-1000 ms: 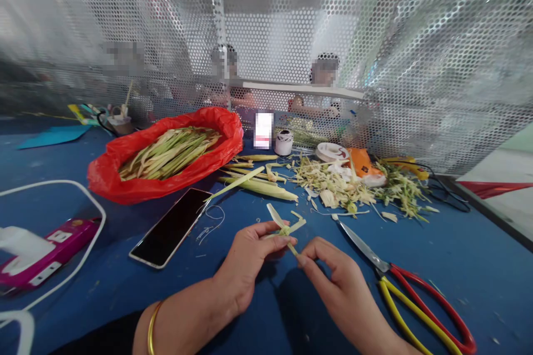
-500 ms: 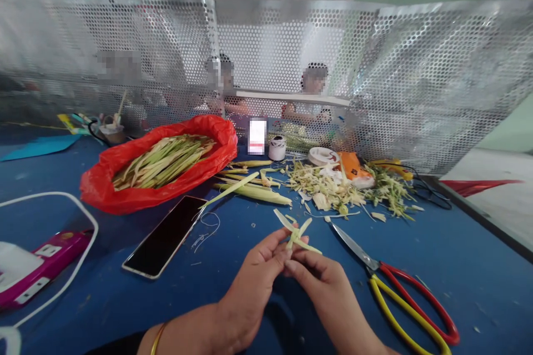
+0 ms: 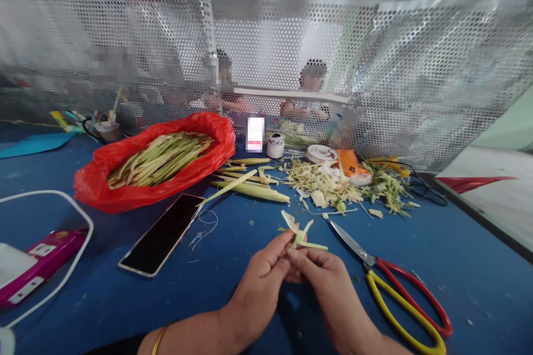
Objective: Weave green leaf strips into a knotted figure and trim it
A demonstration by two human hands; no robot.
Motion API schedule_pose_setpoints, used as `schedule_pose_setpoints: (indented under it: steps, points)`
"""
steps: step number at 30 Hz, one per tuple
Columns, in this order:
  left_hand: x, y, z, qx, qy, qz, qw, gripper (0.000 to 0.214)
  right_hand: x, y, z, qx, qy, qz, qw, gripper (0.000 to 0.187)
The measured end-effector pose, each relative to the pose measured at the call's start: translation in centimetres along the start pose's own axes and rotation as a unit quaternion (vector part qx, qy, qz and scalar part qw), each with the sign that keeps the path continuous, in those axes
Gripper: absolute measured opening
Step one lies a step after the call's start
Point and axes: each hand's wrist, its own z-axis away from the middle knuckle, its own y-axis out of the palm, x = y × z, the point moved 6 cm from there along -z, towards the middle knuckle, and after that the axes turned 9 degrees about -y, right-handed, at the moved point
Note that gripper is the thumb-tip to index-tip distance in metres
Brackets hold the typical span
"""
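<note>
Between my fingertips sits a small star-shaped piece of folded pale-green leaf strips point(image 3: 300, 237), its loose ends sticking out up and to the right. My left hand point(image 3: 264, 272) is closed on it from the left, thumb and forefinger pinching its base. From the right, my right hand point(image 3: 325, 277) also pinches it, the thumb pressed close to the left fingertips. The lower side of the piece is hidden by my fingers. Scissors point(image 3: 370, 260) with one red and one yellow handle lie to the right of my hands, blades slightly apart.
A red plastic bag point(image 3: 125, 199) of leaf strips stands at the left, beside a phone point(image 3: 162, 236). A purple power strip point(image 3: 45, 263) with a white cable lies far left. Leaf scraps point(image 3: 320, 183), a tape roll point(image 3: 321, 153) and a thread spool point(image 3: 275, 146) sit before the perforated metal screen point(image 3: 283, 39).
My hands and the leaf piece have shifted slightly to the right. The right thumb has moved up onto the piece's base, and the loose strip ends are turned a little.
</note>
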Motion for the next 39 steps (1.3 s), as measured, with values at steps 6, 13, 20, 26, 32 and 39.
schedule_pose_setpoints:
  steps: [6,13,20,26,32,39]
  points:
    - [0.1,0.1,-0.1,0.008,-0.041,0.092,0.995,0.043,1.3,0.3,0.0,0.022,-0.063,0.071,0.995,0.039]
    - [0.6,-1.2,-0.2,-0.094,-0.073,0.123,0.985,0.041,1.1,1.3,0.4,0.085,-0.150,0.198,0.965,0.034]
    - [0.3,-1.6,-0.4,-0.121,-0.065,0.094,0.986,0.038,0.7,1.5,0.6,0.136,-0.124,0.212,0.960,0.034]
    - [-0.3,-1.7,-0.6,-0.096,-0.059,0.068,0.991,0.035,0.8,1.4,0.8,0.124,-0.128,0.223,0.958,0.033]
    - [0.0,-1.7,-0.6,-0.089,-0.076,0.070,0.991,0.037,0.4,1.4,0.3,0.120,-0.121,0.185,0.968,0.031]
    - [0.4,-2.0,-0.8,-0.101,-0.072,0.055,0.991,0.039,0.2,1.4,0.0,0.127,-0.132,0.207,0.961,0.029]
